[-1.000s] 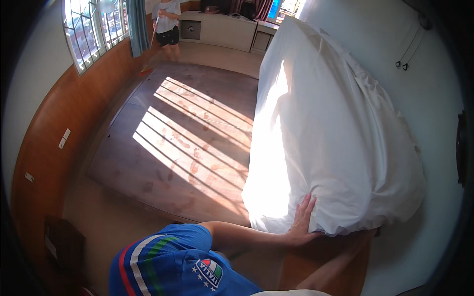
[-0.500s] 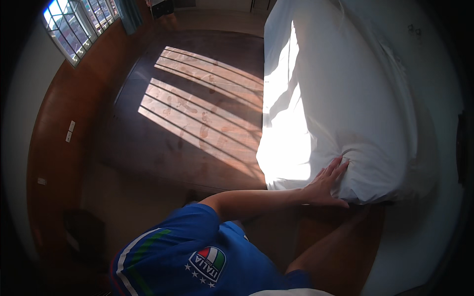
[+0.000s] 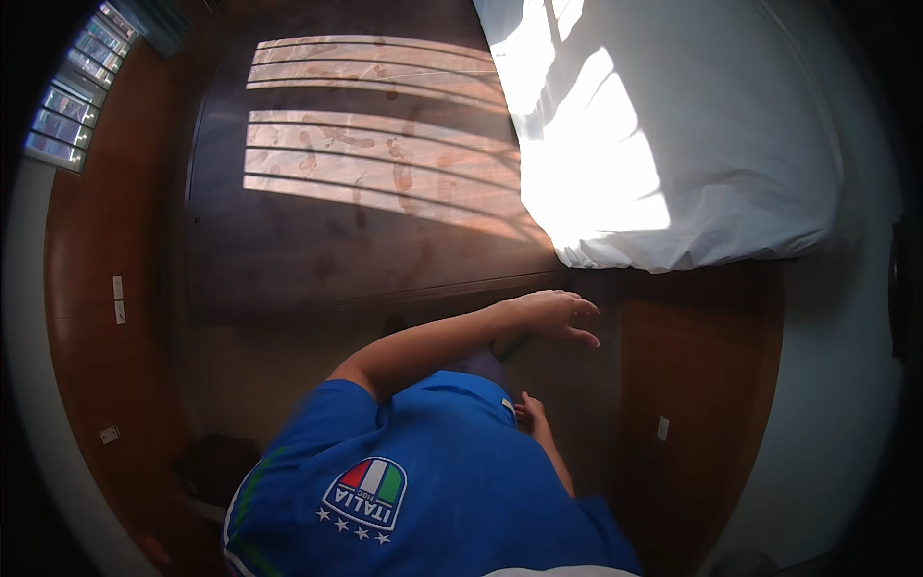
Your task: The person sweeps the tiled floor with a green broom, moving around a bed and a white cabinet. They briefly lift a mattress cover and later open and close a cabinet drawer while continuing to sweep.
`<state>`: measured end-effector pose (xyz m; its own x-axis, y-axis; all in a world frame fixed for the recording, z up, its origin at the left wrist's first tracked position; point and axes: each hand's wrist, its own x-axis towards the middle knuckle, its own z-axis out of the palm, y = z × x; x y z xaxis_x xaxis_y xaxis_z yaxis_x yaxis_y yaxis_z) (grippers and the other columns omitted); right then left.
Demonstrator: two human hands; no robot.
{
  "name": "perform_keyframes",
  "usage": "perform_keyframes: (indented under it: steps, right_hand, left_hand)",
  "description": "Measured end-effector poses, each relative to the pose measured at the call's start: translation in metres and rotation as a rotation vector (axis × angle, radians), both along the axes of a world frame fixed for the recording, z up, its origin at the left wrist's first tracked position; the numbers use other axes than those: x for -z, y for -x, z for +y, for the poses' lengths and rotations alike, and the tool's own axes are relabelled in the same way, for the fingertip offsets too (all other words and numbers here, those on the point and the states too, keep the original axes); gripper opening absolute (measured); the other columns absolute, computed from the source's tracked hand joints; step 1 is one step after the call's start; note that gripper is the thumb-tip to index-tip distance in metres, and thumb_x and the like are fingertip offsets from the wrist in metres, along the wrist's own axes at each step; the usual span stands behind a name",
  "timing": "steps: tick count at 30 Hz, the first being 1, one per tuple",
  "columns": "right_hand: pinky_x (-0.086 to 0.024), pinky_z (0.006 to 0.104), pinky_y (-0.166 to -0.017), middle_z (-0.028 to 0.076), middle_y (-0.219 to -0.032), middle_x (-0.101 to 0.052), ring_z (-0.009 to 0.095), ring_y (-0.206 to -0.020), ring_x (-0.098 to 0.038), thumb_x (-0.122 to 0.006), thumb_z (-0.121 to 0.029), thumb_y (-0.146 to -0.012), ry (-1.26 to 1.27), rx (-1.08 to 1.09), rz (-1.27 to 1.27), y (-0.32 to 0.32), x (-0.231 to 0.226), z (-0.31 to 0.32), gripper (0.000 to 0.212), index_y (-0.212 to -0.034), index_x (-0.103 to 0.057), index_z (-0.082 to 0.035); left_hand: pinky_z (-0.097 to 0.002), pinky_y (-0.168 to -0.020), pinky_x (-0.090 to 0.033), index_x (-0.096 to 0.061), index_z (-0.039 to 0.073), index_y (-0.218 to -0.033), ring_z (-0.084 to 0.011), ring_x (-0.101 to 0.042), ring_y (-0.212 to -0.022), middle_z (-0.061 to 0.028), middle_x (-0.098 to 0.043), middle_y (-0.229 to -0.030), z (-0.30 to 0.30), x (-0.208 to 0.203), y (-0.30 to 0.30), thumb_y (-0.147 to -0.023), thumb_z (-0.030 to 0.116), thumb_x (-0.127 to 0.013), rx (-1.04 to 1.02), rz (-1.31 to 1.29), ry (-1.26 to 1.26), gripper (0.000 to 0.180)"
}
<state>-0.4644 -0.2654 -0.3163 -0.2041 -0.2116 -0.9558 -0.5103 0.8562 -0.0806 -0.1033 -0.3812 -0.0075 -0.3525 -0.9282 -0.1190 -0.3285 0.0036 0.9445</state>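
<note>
One white-covered mattress (image 3: 740, 144), upper right, beside a dark wooden bed base (image 3: 279, 255) bearing footprint marks and barred sunlight. One left hand (image 3: 556, 315), apart from the mattress, near its lower corner: fingers loosely curved, thumb set wide. One right hand (image 3: 532, 412), by the shirt's hem, partly hidden; cannot tell whether its fingers grip. One blue jersey shirt (image 3: 452, 481): shield crest (image 3: 367, 492) in red, white and green, white lettering upside down, four white stars.

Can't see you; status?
Left hand open, empty, apart from white fabric-covered mattress; right hand beside blue shirt. Mattress edge wrinkled. Brown wooden bed platform alongside.
</note>
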Motion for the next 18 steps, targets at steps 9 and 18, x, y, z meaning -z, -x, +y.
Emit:
perform_keyframes:
  steps: [9,18]
  right_hand:
    - [-0.052,0.0393,-0.072,0.007,-0.104,-0.070,0.018,-0.082,-0.069,-0.061,-0.041,-0.095,0.095,0.128,-0.012,-0.026,-0.054,0.084,0.046,-0.131,-0.054,-0.014]
    - [-0.052,0.0313,-0.058,0.011,-0.092,-0.071,0.016,-0.071,-0.068,-0.063,-0.032,-0.095,0.355,0.083,-0.124,-0.041,-0.041,-0.013,0.040,-0.124,-0.057,-0.004]
  left_hand:
    - [-0.0400,-0.093,-0.051,-0.069,-0.004,-0.111,-0.0331,-0.066,-0.108,-0.0206,-0.067,-0.119,0.437,0.312,-0.158,-0.088,0.049,-0.064,-0.487,-0.742,-1.320,0.057]
    - [-0.0387,-0.081,-0.050,-0.063,0.010,-0.119,-0.0162,-0.065,-0.092,-0.0027,-0.068,-0.108,0.479,0.198,-0.178,-0.094,0.053,-0.059,-1.320,-0.095,-1.244,0.050]
